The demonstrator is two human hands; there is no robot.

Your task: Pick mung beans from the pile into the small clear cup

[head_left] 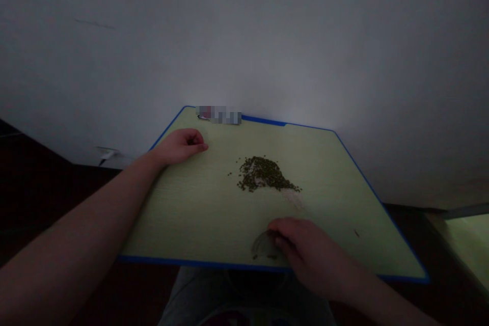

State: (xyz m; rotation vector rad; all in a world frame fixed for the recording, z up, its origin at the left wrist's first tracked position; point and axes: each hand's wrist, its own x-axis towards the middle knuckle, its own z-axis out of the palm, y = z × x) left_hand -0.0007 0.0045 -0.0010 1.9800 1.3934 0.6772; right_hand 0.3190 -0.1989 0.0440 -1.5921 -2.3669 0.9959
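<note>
Seen on pale green desk (191, 214) with blue edge: small heap of dark green mung beans (263, 173), lying near middle, apart from both hands. Left hand (180, 146) curled loosely, empty. Right hand (305, 249) bent over clear curved plastic piece (264, 245), whether holding it not possible to tell.

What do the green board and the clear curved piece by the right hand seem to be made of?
The board looks laminated: a smooth pale green face with faint grain, and a blue edge strip, probably plastic. The clear curved piece is see-through with a thin shiny rim, so plastic or glass; the dim light leaves that open.
</note>
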